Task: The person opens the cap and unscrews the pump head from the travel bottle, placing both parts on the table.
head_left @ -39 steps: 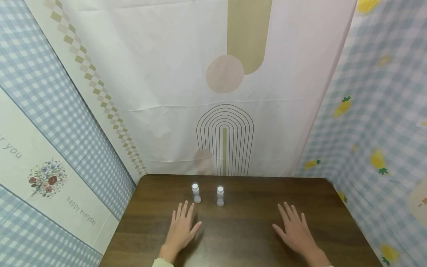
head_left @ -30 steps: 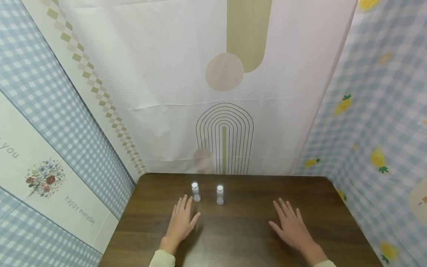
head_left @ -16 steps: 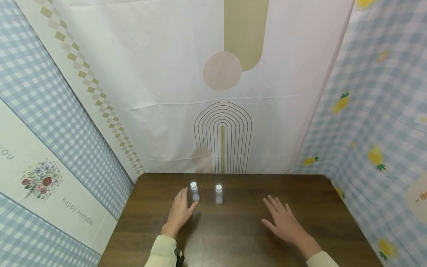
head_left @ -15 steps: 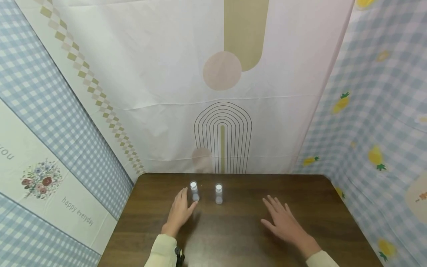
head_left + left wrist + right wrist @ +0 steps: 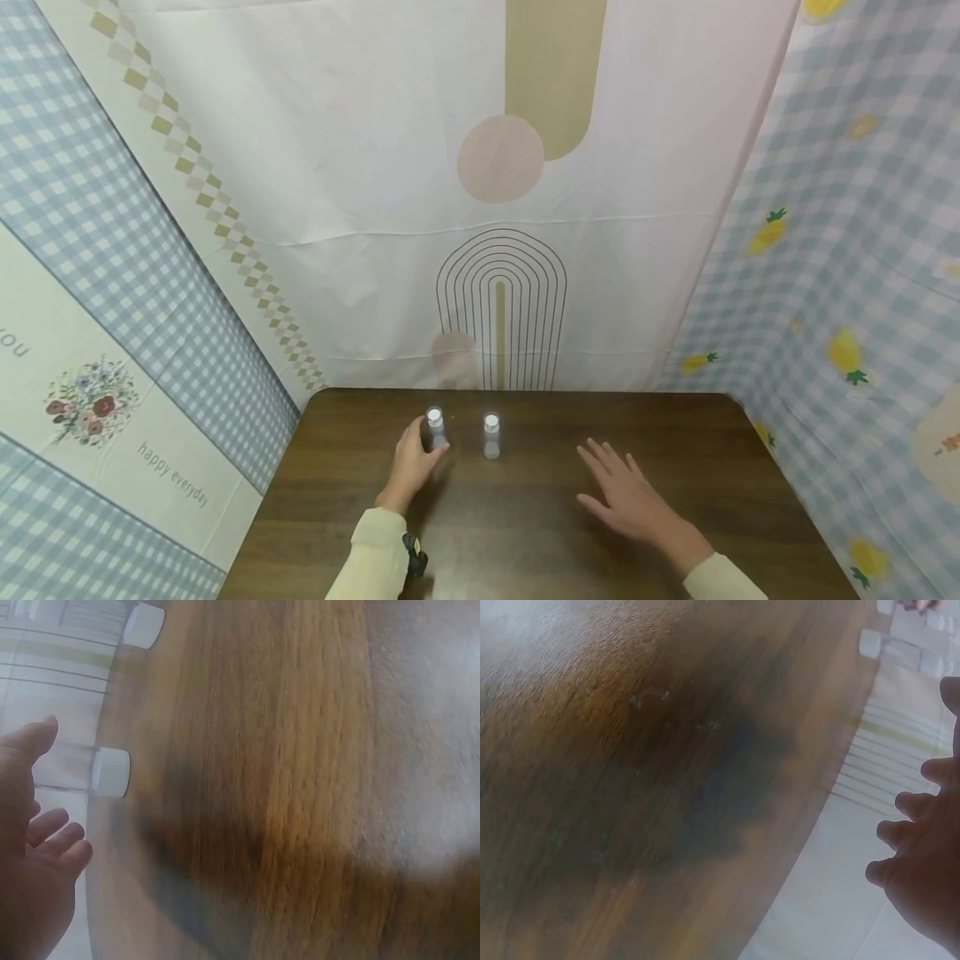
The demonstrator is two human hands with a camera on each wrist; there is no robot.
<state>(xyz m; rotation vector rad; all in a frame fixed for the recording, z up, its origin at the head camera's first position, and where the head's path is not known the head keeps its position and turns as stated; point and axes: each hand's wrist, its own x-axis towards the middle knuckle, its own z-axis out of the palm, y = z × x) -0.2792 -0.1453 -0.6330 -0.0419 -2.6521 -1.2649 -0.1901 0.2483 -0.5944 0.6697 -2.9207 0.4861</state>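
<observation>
Two small clear bottles with white ends stand upright towards the back of the table. The left bottle (image 5: 437, 427) lies between the thumb and fingers of my left hand (image 5: 411, 463), which reach around it from the near left. In the left wrist view a gap shows between the thumb (image 5: 45, 737) and the bottle's white end (image 5: 111, 772). The right bottle (image 5: 492, 435) stands a short way to the right, apart from both hands. My right hand (image 5: 626, 498) hovers over the right half of the table with its fingers straight and spread, holding nothing.
The dark brown wooden table (image 5: 517, 533) has rounded back corners. A white printed cloth (image 5: 360, 308) hangs behind it, with checked blue cloths (image 5: 810, 333) at the sides. My left wrist wears a black device (image 5: 415, 557).
My left hand has moved forward to the left bottle and its thumb and fingers have come around it. The right hand has drifted left and slightly forward. Both bottles stay in place.
</observation>
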